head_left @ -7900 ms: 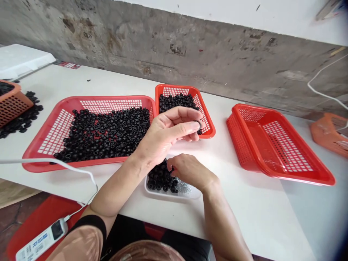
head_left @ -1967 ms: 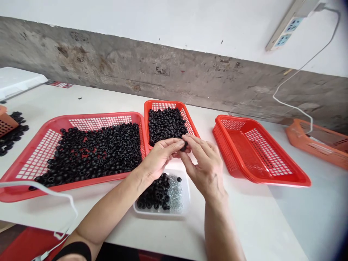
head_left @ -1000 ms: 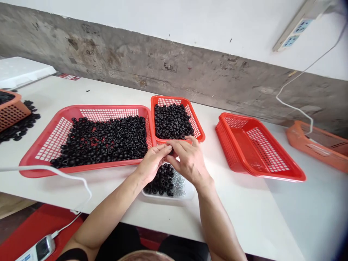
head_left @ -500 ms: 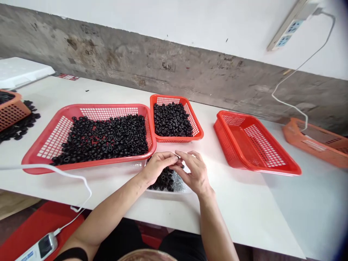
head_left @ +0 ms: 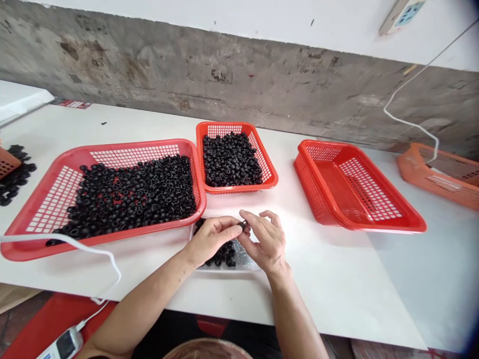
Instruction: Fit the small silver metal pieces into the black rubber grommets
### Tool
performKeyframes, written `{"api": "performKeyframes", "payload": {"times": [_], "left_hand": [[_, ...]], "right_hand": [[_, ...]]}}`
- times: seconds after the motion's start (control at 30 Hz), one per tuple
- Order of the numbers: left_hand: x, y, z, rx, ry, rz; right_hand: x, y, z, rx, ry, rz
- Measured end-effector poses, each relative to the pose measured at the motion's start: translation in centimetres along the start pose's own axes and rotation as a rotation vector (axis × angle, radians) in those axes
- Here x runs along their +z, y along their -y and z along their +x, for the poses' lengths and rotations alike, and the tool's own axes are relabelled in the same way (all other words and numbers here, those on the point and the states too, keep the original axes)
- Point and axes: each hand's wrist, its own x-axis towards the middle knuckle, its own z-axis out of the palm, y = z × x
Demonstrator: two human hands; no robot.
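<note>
My left hand [head_left: 211,239] and my right hand [head_left: 265,240] meet over a shallow clear tray [head_left: 228,270]. Between their fingertips is a small black ring-like part [head_left: 243,225], pinched from both sides. Black parts [head_left: 224,255] lie in the tray's left side, and tiny shiny silver pieces [head_left: 243,257] in its right side; my hands hide some of it. To the left, a large red basket [head_left: 134,230] holds a spread of black rings. Behind my hands, a smaller red basket [head_left: 239,189] is filled with similar black parts.
Stacked red baskets [head_left: 322,199] stand at the right, with an orange basket [head_left: 422,169] beyond. A white cable [head_left: 86,247] crosses the left front. Loose black parts [head_left: 17,174] lie at the far left. A concrete wall [head_left: 262,89] bounds the table's back.
The view has shifted and moved closer to the table. The black part between my fingertips now shows more clearly; both hands remain together over the tray.
</note>
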Motion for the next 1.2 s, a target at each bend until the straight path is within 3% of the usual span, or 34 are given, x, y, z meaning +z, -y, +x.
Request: {"api": "performKeyframes", "payload": {"times": [0.67,0.83,1.03,1.2], "left_hand": [[-0.3,0.2,-0.1,0.015,-0.007,0.147],[-0.1,0.5,-0.1,0.046,-0.001,0.162],[0.1,1.2,-0.3,0.117,-0.11,0.332],[0.2,0.8,-0.2,0.141,-0.115,0.236]], "right_hand": [[0.3,-0.5,-0.4,-0.004,0.049,0.158],[0.2,-0.6,-0.6,-0.071,0.022,0.071],[0.3,-0.4,-0.5,-0.087,-0.006,-0.045],[0.3,-0.2,-0.3,-0.099,-0.007,-0.076]]}}
